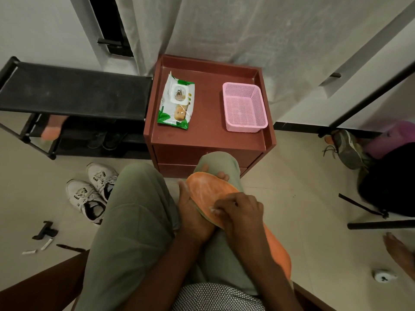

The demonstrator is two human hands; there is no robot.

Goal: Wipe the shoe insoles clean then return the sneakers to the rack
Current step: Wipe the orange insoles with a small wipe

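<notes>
Clearly the left hand [197, 218] cradles the orange insole [211, 196] from beneath while the right hand [240, 209] pinches a wet wipe [214, 210]; hard scrubbing could tip the insole off the knee.

Olive trousers [125, 221] — dotted shirt [215, 297]

Count of items in view:

Insoles: two, both orange. One [211, 194] sits at centre, the other [277, 250] at 5 o'clock from it.

Sneakers: two white, a pair [92, 194] on the floor at 9 o'clock. One grey sneaker [347, 149] at 3 o'clock. Dark shoes on the lower rack shelf at 10 o'clock; number cannot be told.

Wipes packs [176, 101]: one, at 12 o'clock.

Baskets [246, 107]: one, pink, at 1 o'clock.

Cabinets [208, 140]: one.

Racks [74, 93]: one, at 10 o'clock.

Hands: two, left [195, 218] and right [240, 209].
</notes>
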